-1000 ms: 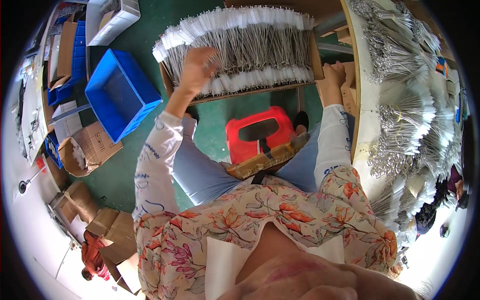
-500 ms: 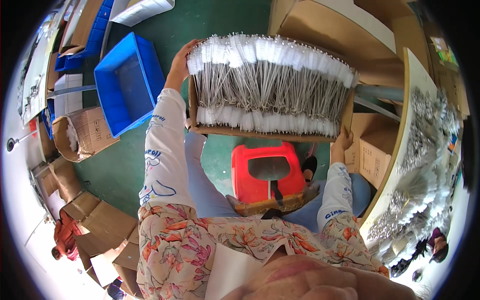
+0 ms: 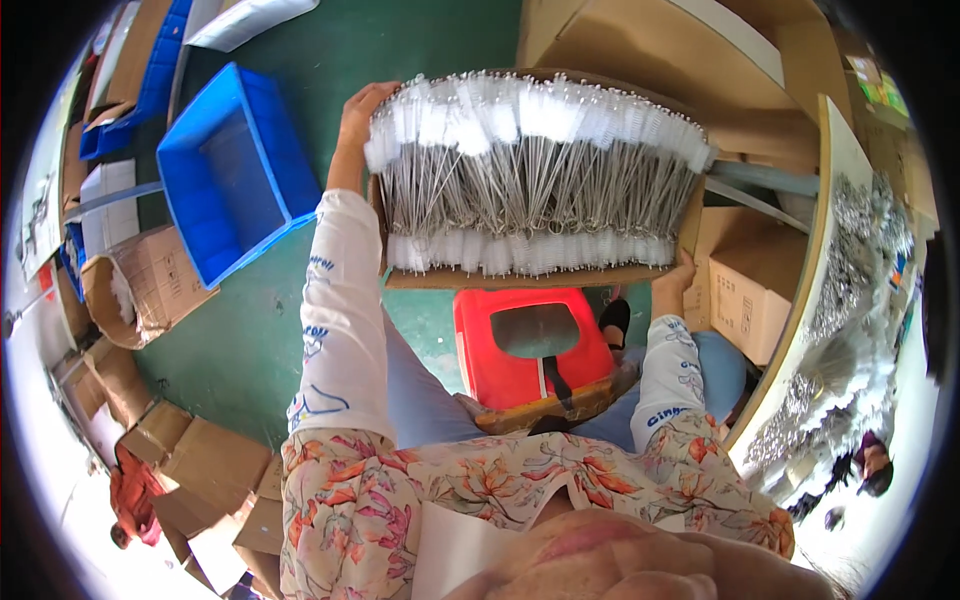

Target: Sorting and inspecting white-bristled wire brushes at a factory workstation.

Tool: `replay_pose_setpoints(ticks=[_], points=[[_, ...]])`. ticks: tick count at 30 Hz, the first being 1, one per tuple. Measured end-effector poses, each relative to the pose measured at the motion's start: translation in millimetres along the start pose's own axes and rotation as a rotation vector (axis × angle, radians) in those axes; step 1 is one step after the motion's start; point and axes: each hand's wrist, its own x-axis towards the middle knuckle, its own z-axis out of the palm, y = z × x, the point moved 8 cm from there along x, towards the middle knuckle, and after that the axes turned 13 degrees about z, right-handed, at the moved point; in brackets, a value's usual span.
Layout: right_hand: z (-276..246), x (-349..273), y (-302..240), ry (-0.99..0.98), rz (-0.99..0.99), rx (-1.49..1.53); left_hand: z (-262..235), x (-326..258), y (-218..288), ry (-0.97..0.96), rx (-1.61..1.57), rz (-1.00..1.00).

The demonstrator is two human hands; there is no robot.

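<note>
A flat cardboard tray [image 3: 520, 276] is held level between both hands, carried above a red stool. It is packed with thin wire brushes [image 3: 530, 180] lying side by side in two rows, their grey twisted-wire stems meeting in the middle and their white bristle heads forming one band along the far edge and another along the near edge. The left hand [image 3: 357, 120] grips the tray's far left corner, fingers curled over the rim just beside the first bristle heads. The right hand [image 3: 678, 278] holds the near right corner from below, fingertips against the cardboard under the last brushes.
</note>
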Motion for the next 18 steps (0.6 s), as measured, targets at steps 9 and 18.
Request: replay_pose_setpoints(ticks=[9, 18], points=[[9.2, -2.2, 3.1, -0.109, 0.022, -0.053, -26.2, -89.5, 12.6, 0.119, 0.071, -0.004], [76.7, -22.8, 10.0, -0.282, -0.147, -0.212, -98.0, -188.4, 14.3, 0.258, 0.25, 0.1]])
